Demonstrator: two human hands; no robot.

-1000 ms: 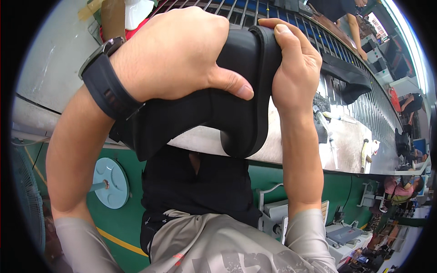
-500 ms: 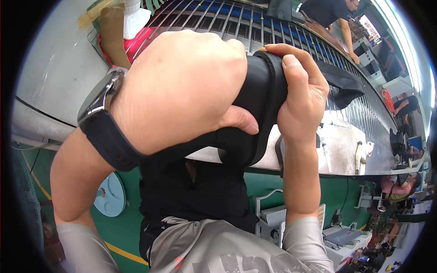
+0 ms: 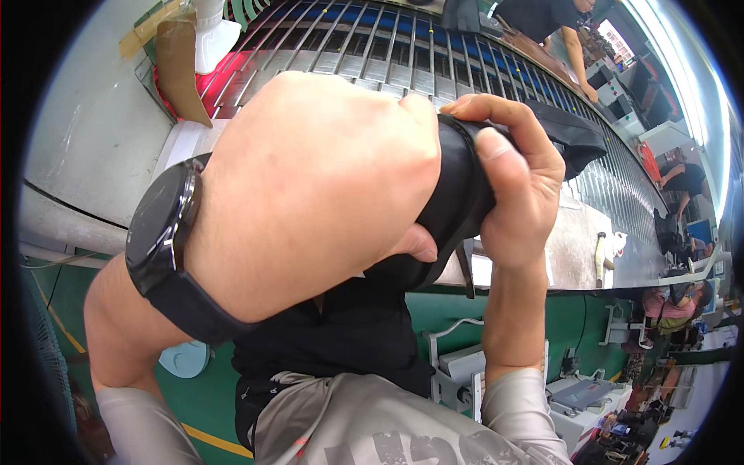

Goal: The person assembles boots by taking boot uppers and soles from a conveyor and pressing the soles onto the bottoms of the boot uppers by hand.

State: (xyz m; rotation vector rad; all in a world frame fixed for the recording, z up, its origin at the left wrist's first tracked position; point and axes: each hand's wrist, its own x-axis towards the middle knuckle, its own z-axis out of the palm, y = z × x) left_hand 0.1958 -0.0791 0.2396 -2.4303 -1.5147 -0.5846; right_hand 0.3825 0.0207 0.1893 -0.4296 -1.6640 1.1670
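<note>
- Filling most of the view, my left hand [image 3: 325, 186] is raised close to the camera, so it hides nearly all of the black fabric piece [image 3: 457, 194] that I hold.
- Only a curved, folded edge of that piece shows between my two hands, plus a darker flap [image 3: 570, 139] trailing off to the right over the worktop [image 3: 589, 248].
- I cannot make out the full shape of the fabric piece; its lower part merges with my black shirt [image 3: 341, 341] below it.
- My left hand is closed on the fabric piece, back of the hand toward the camera, thumb tip showing low against the cloth; its other fingers are hidden behind the knuckles.
- A black wristwatch [image 3: 167, 232] sits on my left wrist, its face turned to the left.
- My right hand [image 3: 519, 186] is clamped on the same piece from the right side, fingers curled over the top of the fold, forearm rising straight up from the lower edge.
- Both hands are together, touching across the fabric, held above the near edge of the worktop.
- Behind them runs a slatted metal conveyor [image 3: 387, 54], bent by the lens.
- A brown cardboard sheet [image 3: 182, 66] leans at the far left corner.
- Another person [image 3: 554, 23] stands at the far side, cut off by the rim.
</note>
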